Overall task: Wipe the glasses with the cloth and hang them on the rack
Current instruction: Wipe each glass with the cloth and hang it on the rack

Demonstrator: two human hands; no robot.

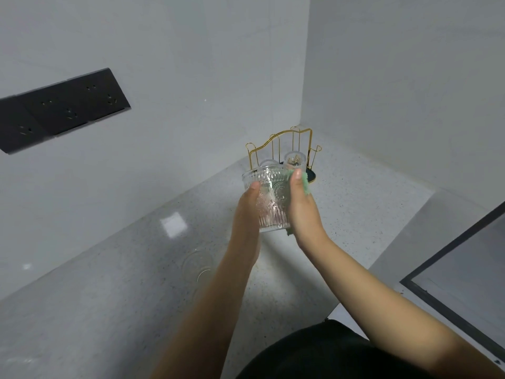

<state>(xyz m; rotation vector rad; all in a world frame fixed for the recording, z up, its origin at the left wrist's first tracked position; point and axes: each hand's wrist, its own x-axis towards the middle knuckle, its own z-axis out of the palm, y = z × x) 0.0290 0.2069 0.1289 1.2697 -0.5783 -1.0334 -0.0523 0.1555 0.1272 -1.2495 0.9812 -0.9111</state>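
Note:
A clear ribbed glass (269,195) is held up above the counter between both hands. My left hand (247,212) grips its left side, thumb on the wall. My right hand (300,206) presses a green cloth (305,181) against the glass's right side, thumb near the rim. Behind stands a gold wire rack (284,140) on a dark base, in the corner, with two glasses (295,159) upside down on its pegs. Another clear glass (197,265) stands on the counter under my left forearm.
The speckled grey counter (109,283) runs to white walls at the back and right. A black socket panel (62,110) is on the left wall. A dark-framed window or panel (451,266) lies at the right. Dark clothing (328,351) shows at the bottom.

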